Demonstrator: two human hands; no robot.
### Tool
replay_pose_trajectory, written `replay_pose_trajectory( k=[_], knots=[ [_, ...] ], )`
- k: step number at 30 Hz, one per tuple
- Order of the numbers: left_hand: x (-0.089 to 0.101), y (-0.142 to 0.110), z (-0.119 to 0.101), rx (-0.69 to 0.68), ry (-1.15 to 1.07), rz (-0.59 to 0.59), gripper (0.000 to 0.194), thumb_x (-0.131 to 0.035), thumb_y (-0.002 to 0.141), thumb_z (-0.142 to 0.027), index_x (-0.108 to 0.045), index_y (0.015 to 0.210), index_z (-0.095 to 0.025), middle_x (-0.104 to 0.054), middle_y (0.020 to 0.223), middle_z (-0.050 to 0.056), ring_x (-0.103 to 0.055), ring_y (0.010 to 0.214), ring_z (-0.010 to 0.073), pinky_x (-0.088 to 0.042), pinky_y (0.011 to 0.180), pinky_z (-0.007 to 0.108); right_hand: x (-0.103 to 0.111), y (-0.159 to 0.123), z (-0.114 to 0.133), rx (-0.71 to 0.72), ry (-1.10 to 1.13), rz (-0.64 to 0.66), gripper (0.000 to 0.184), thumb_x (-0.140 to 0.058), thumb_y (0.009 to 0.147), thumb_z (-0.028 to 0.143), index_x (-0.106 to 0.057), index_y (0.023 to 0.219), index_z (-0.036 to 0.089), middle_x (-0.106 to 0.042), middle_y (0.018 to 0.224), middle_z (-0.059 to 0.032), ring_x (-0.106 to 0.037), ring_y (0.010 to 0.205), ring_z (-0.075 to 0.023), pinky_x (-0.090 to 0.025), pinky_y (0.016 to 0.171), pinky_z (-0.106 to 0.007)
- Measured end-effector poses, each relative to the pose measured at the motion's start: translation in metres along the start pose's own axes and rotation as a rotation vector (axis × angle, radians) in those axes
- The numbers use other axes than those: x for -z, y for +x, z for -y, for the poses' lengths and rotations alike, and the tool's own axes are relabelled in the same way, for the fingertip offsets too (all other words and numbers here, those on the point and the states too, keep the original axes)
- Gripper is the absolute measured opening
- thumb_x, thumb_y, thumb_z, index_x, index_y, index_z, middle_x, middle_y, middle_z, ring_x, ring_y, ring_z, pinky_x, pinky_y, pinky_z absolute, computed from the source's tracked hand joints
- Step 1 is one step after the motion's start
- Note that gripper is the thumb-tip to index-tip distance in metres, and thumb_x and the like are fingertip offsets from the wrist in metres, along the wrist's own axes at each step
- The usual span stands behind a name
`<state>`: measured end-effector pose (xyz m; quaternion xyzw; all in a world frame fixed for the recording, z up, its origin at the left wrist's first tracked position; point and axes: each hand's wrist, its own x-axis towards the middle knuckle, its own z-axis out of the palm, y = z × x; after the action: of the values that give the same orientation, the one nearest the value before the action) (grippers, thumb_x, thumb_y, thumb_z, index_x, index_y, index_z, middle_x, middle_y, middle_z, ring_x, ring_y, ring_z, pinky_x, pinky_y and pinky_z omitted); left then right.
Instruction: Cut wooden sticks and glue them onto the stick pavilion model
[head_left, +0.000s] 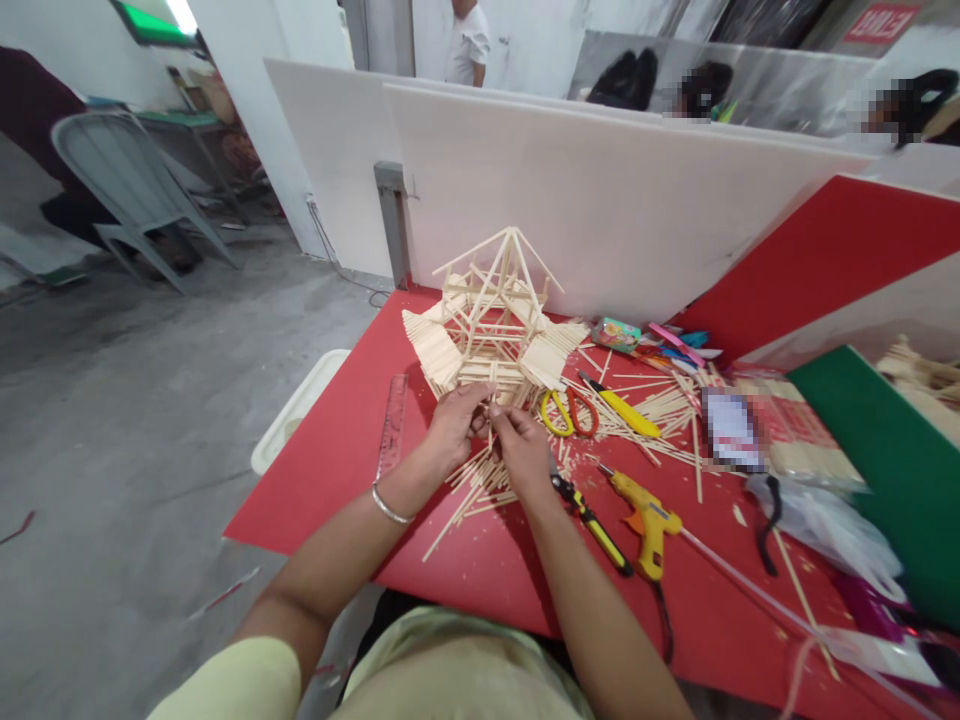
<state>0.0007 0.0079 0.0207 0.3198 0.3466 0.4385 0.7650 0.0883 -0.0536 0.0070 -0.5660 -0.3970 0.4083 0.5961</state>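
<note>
My left hand (456, 425) and my right hand (523, 445) meet in front of a pagoda-like model (499, 335) built from thin wooden sticks. Both hands are closed, fingertips pinched close together around a short wooden stick (491, 437); the fingers partly hide it. The model stands upright on the red tabletop (315, 495), with an open peaked frame on top and slatted roof panels flaring at its sides. Loose sticks (469, 500) lie below my hands. Scissors (556, 414) with yellow and red handles rest just right of my right hand.
On the right lie a yellow utility knife (630, 412), yellow-black cutters (600, 530), a yellow glue gun (646, 512) with its cord, and scattered sticks. A clear ruler (394, 420) lies left. White boards (600, 190) stand behind the table; other people are beyond.
</note>
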Motion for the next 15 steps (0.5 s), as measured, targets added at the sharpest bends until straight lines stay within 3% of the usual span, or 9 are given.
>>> replay_pose_trajectory(
  k=[10, 15],
  knots=[
    [0.0011, 0.0031, 0.0027, 0.002, -0.032, -0.032, 0.034, -0.078, 0.067, -0.039, -0.053, 0.065, -0.015, -0.051, 0.052, -0.004, -0.036, 0.039, 0.0037, -0.019, 0.037, 0.019, 0.0001, -0.0002, -0.0008, 0.018, -0.018, -0.002, 0.036, -0.059, 0.085, 0.055, -0.068, 0.08, 0.021, -0.063, 0.064, 0.0029, -0.045, 0.042, -0.0084, -0.035, 0.039, -0.022],
    [0.0025, -0.0022, 0.0036, 0.016, -0.088, 0.011, 0.029, -0.074, 0.071, -0.039, -0.058, 0.069, -0.014, -0.051, 0.051, -0.004, -0.035, 0.037, 0.0034, -0.024, 0.037, 0.019, 0.003, -0.0046, -0.0027, 0.068, -0.068, -0.027, 0.036, -0.058, 0.086, 0.053, -0.07, 0.083, 0.019, -0.065, 0.066, 0.0023, -0.047, 0.047, -0.0089, -0.043, 0.049, -0.023]
  ],
)
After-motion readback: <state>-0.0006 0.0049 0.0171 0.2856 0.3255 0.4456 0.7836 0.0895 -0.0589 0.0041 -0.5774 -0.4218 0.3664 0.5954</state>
